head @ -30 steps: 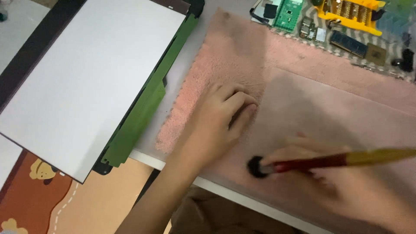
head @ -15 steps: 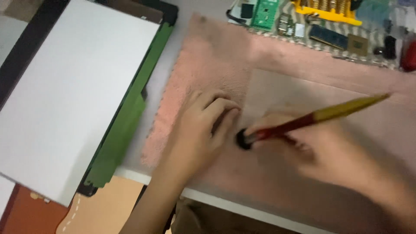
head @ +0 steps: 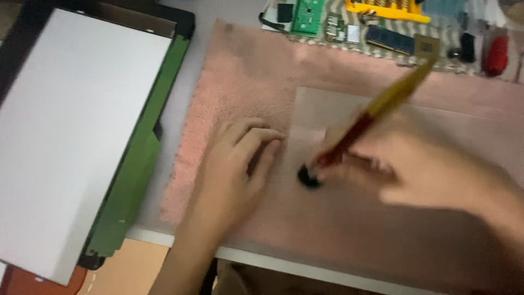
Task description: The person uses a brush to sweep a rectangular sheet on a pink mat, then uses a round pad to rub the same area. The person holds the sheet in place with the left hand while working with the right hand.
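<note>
The right hand (head: pixel 431 175), fingers closed round a red-and-yellow brush (head: pixel 376 112), presses its black tip onto thin translucent paper (head: pixel 349 109) lying on the pink felt mat (head: pixel 240 82). The left hand (head: pixel 234 164), loosely curled and holding nothing, pins the paper's left edge; steady pressure there likely keeps the sheet from shifting.

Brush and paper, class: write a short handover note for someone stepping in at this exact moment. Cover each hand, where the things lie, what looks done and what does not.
Left hand: palm down, fingers curled, pressing the thin sheet of paper onto the pink felt mat.
Right hand: blurred, gripping the red and yellow brush, tilted, with its black tip on the paper just right of the left fingers.
Beside the mat: a white pad on a green and black board, and circuit boards along the far edge.
Done: brush inked, tip down. No finished strokes are visible; the paper looks otherwise unmarked.
</note>
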